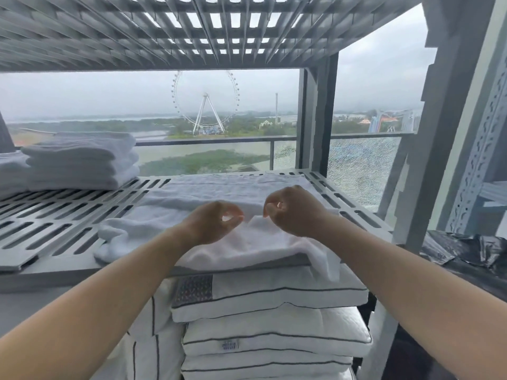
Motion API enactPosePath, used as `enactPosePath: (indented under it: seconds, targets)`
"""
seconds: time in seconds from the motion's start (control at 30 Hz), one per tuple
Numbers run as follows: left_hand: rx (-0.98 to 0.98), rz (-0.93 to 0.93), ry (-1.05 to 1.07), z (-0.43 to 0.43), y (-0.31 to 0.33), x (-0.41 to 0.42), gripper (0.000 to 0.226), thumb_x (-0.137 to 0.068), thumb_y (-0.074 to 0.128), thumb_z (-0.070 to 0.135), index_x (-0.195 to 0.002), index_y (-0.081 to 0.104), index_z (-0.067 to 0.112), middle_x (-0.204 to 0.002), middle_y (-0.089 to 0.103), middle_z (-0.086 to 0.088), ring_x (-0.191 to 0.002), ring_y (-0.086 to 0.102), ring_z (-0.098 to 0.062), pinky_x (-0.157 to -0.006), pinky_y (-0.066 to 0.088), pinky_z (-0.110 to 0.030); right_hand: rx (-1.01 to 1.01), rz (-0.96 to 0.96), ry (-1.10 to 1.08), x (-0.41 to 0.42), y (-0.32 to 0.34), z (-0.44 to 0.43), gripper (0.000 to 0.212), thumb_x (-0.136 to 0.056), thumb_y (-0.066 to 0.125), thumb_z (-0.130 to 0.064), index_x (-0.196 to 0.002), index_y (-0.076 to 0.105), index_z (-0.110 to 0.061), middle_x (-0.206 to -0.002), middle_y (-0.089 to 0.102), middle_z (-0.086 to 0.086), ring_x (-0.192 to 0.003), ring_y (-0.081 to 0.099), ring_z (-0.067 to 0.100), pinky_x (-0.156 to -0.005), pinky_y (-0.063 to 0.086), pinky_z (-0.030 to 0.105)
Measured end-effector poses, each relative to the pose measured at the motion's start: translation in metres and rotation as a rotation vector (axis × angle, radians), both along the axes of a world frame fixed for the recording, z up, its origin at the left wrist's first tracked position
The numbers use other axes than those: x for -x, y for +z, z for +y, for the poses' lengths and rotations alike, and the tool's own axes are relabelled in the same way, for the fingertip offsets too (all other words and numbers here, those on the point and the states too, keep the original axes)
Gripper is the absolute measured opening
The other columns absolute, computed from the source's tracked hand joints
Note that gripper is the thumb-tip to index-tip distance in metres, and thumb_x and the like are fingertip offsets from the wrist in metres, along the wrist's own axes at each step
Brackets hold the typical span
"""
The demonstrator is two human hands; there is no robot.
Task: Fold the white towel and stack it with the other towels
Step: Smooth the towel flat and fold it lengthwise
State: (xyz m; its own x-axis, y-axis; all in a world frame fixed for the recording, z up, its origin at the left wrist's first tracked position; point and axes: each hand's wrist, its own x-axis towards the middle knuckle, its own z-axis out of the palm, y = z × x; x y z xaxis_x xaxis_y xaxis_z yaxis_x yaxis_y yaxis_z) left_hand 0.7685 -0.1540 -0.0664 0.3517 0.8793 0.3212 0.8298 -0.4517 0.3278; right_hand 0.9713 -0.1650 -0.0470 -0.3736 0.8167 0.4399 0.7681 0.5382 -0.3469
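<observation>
The white towel (219, 198) lies spread and rumpled on the right half of the grey slotted shelf (63, 215), and one corner droops over the front edge. My left hand (216, 223) hovers low over its middle, thumb and forefinger closed in a ring at a raised ridge of cloth. My right hand (295, 212) is just to the right, fingers curled, pinching the same ridge from the other side. A stack of folded white towels (79, 160) sits at the back left of the same shelf.
Another slotted shelf (192, 31) hangs close overhead. Upright metal posts (318, 119) stand at the right corner. Below the shelf is a pile of white pillows (274, 311). Black plastic (472, 250) lies at the right. Behind is a glass window.
</observation>
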Motion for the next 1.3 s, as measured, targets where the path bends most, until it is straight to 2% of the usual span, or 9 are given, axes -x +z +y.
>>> enactPosePath:
  seconds: [0.23,0.4,0.5,0.6,0.73,0.87,1.0,1.13,1.3]
  targets:
    - [0.059,0.215,0.093,0.019,-0.007,0.014,0.026,-0.089,0.051,0.039,-0.109,0.06,0.027,-0.12,0.054,0.003,-0.107,0.052,-0.018,-0.091,0.04,-0.028,0.002,-0.072,0.005,0.033,-0.005,0.044,0.019,-0.084,0.05,-0.016,-0.087,0.069,-0.021,-0.093,0.07,-0.003,-0.073,0.056,0.01,-0.058,0.039,0.018]
    - [0.147,0.329,-0.011,0.029,0.009,0.019,0.023,-0.086,0.055,0.044,-0.1,0.061,0.028,-0.105,0.06,0.005,-0.09,0.054,-0.014,-0.077,0.039,-0.025,0.064,-0.205,-0.034,0.051,0.003,0.083,0.022,-0.087,0.048,-0.021,-0.104,0.062,-0.022,-0.113,0.064,0.002,-0.103,0.057,0.02,-0.087,0.047,0.035]
    - [0.067,0.239,-0.009,0.051,0.016,0.028,0.018,-0.087,0.054,0.042,-0.099,0.061,0.03,-0.103,0.064,0.006,-0.085,0.054,-0.01,-0.076,0.042,-0.026,0.138,-0.267,-0.091,0.056,-0.006,0.113,0.034,-0.091,0.044,-0.028,-0.124,0.051,-0.024,-0.138,0.048,0.001,-0.125,0.044,0.021,-0.103,0.037,0.039]
    - [-0.021,0.27,0.015,0.085,0.014,0.039,0.029,-0.09,0.05,0.042,-0.115,0.056,0.029,-0.123,0.055,0.003,-0.111,0.052,-0.017,-0.095,0.043,-0.035,0.279,-0.27,-0.124,0.057,-0.026,0.135,0.05,-0.095,0.035,-0.041,-0.143,0.028,-0.027,-0.155,0.019,-0.003,-0.142,0.018,0.018,-0.115,0.016,0.044]
    - [0.09,0.365,-0.054,0.131,0.009,0.051,0.046,-0.094,0.041,0.044,-0.135,0.043,0.023,-0.144,0.041,-0.001,-0.133,0.035,-0.02,-0.111,0.028,-0.037,0.375,-0.415,-0.177,0.052,-0.048,0.15,0.056,-0.095,0.023,-0.054,-0.146,0.011,-0.035,-0.158,0.001,-0.006,-0.144,-0.003,0.018,-0.111,-0.005,0.057]
    - [0.199,0.427,-0.089,0.162,0.003,0.054,0.059,-0.094,0.035,0.052,-0.146,0.022,0.027,-0.156,0.019,-0.002,-0.143,0.015,-0.019,-0.116,0.012,-0.033,0.392,-0.45,-0.14,0.039,-0.054,0.155,0.058,-0.092,0.02,-0.061,-0.145,0.005,-0.043,-0.157,-0.005,-0.011,-0.144,-0.01,0.015,-0.111,-0.01,0.053]
    - [0.289,0.487,-0.108,0.17,-0.019,0.034,0.065,-0.092,0.018,0.061,-0.147,-0.001,0.033,-0.158,-0.006,0.001,-0.145,-0.006,-0.02,-0.114,-0.001,-0.051,0.386,-0.444,-0.15,0.02,-0.054,0.159,0.059,-0.088,0.018,-0.067,-0.142,0.003,-0.049,-0.157,-0.004,-0.013,-0.143,-0.008,0.011,-0.113,-0.008,0.051]
    - [0.28,0.464,-0.102,0.185,-0.026,0.02,0.067,-0.089,0.015,0.065,-0.146,-0.002,0.035,-0.158,-0.008,0.004,-0.145,-0.008,-0.019,-0.11,-0.003,-0.058,0.432,-0.463,-0.227,0.009,-0.047,0.175,0.064,-0.086,0.016,-0.071,-0.144,0.004,-0.046,-0.157,-0.005,-0.013,-0.143,-0.008,0.008,-0.112,-0.007,0.052]
    - [0.255,0.441,-0.113,0.218,-0.02,0.014,0.069,-0.085,0.015,0.072,-0.145,0.004,0.04,-0.158,-0.001,0.006,-0.145,-0.005,-0.017,-0.11,-0.003,-0.06,0.398,-0.32,-0.293,0.032,-0.043,0.212,0.06,-0.094,0.02,-0.058,-0.147,0.011,-0.032,-0.158,0.002,-0.007,-0.144,0.0,0.012,-0.115,0.0,0.053]
